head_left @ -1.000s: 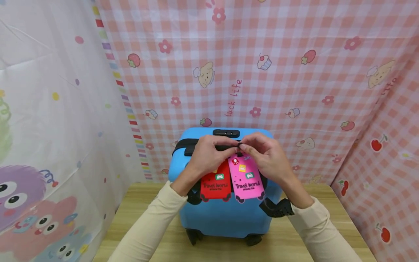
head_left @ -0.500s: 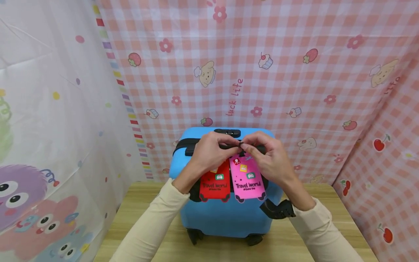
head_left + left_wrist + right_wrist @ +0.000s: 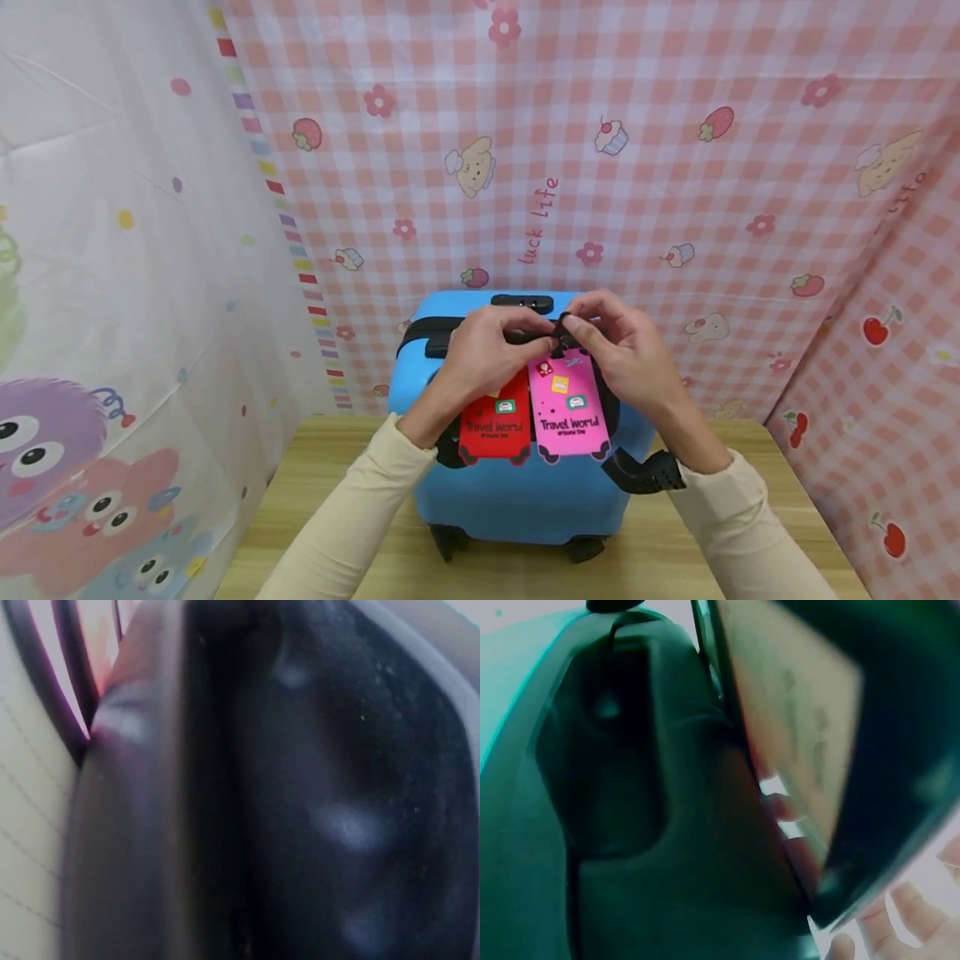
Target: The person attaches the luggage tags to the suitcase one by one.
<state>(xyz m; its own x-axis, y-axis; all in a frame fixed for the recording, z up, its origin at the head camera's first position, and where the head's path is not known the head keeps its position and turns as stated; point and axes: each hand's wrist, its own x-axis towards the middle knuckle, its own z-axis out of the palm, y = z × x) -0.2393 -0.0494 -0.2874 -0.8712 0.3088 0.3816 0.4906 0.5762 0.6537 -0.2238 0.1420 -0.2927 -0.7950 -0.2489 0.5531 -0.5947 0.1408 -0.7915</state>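
A blue suitcase (image 3: pixel 517 504) stands with two luggage tags hanging in front of its black top handle. The red tag (image 3: pixel 495 429) is on the left, the pink tag (image 3: pixel 568 408) on the right. Between thumb and fingers my left hand (image 3: pixel 487 346) pinches the black strap at the pink tag's top. My right hand (image 3: pixel 633 350) pinches the raised end of that strap (image 3: pixel 562 323), just right of the left fingertips. Fingers hide part of the strap and the handle. In the right wrist view, a tag's pale card (image 3: pixel 799 697) and some fingertips (image 3: pixel 907 915) show.
The suitcase is on a wooden table (image 3: pixel 330 500), against a pink checked cloth (image 3: pixel 420 183). A white cartoon-print cloth (image 3: pixel 112 250) hangs at the left. A black combination lock (image 3: pixel 522 303) is on the case top. The left wrist view is mostly a blurred dark surface.
My right hand has shifted slightly up and right, drawing the strap end up from the left fingertips. The left hand stays nearly in place.
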